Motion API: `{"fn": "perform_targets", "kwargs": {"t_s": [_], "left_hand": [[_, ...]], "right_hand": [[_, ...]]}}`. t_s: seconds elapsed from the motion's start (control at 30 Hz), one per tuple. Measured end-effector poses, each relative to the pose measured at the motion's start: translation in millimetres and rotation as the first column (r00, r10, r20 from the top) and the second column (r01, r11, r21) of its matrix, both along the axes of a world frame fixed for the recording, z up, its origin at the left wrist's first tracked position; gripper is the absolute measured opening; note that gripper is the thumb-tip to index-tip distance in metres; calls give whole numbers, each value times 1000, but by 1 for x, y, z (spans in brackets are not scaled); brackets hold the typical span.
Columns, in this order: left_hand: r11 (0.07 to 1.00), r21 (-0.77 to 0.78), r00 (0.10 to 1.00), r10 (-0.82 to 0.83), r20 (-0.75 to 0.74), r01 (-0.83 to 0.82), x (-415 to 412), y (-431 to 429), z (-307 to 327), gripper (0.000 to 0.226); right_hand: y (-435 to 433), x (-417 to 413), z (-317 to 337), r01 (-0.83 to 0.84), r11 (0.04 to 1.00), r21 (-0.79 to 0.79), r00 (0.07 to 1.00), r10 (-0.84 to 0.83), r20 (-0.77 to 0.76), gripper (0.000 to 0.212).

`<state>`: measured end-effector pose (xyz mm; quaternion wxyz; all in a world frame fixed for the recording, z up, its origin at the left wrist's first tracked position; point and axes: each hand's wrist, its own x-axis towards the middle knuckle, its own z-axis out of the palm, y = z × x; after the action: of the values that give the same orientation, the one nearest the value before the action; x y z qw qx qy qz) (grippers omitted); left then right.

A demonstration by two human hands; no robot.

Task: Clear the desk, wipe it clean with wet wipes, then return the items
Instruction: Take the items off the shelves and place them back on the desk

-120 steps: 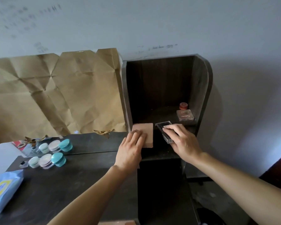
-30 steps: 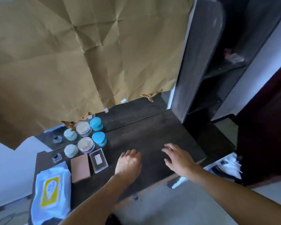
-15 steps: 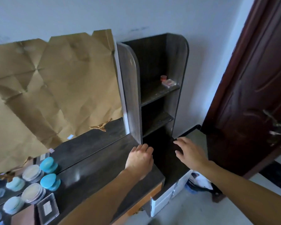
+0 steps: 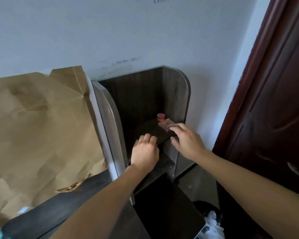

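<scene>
Step in hand (judged): the return phase, fetching the last items off the shelf unit (image 4: 177, 94) to carry back to the desk (image 4: 59, 209).

Task's thing: a clear flat case (image 4: 164, 124) lies flat on the upper shelf board (image 4: 148, 130), at its right end, close to the front edge. A red-capped jar (image 4: 161, 116) stands just behind it, touching or nearly so; I cannot tell which.

Right hand (image 4: 188, 141): fingers extended, tips over the near right corner of the case. The thumb hangs lower, off the front edge of the board and apart from the case. No pinch is closed that I can see.

Left hand (image 4: 145, 153): fingers loosely curled on the board's front edge, left of the case, holding nothing.

Hands to each other: apart, with a strip of shelf edge between them.

Key relation: the case lies ahead of and slightly above both hands, and the right hand is plainly nearer, already at it. The case sits skewed with a corner toward that hand; its long axis seems to run roughly across the shelf.

Next move (judged): bring the thumb up under or against the near edge and lift.

Risk (judged): a slide backwards could knock the jar.

Surroundings: creased brown paper (image 4: 41, 126) stands behind the desk, and a dark door (image 4: 274, 100) is at right.
</scene>
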<state>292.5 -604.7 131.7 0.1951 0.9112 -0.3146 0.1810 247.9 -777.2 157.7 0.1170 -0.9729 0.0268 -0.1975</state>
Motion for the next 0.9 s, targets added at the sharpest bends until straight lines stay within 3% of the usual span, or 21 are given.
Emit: {"fn": "perform_targets", "kwargs": {"t_s": [0.17,0.27,0.43,0.57,0.67,0.77,0.9], "left_hand": [[996,-43,993,75,-95,-79,27,-10,5,30],[986,-91,984,128,-123,-140,46,-12,11,30],[981,-73,975,169,-141,-181,71,-35,19,27],[991,-34,980,122,-160,-129,97,-63,24,32],[993,116,981,38,-190,-16,114,-81,28,44],[950,309,973,23,-230,50,124,-96,30,50],[967,252,980,31,-198,20,128,-105,28,32]], "right_hand": [[-8,57,-3,4,1000,-15,992,-6,-129,53],[-13,73,-13,-36,999,-35,982,29,-184,48],[-27,63,-27,-131,991,-5,991,131,-28,40],[-44,49,-34,-205,979,-12,979,205,-23,44],[-56,46,-36,-294,955,-36,956,294,1,44],[-67,48,-39,-369,915,-164,917,388,97,45],[-83,50,-47,-444,880,-165,865,470,177,44]]}}
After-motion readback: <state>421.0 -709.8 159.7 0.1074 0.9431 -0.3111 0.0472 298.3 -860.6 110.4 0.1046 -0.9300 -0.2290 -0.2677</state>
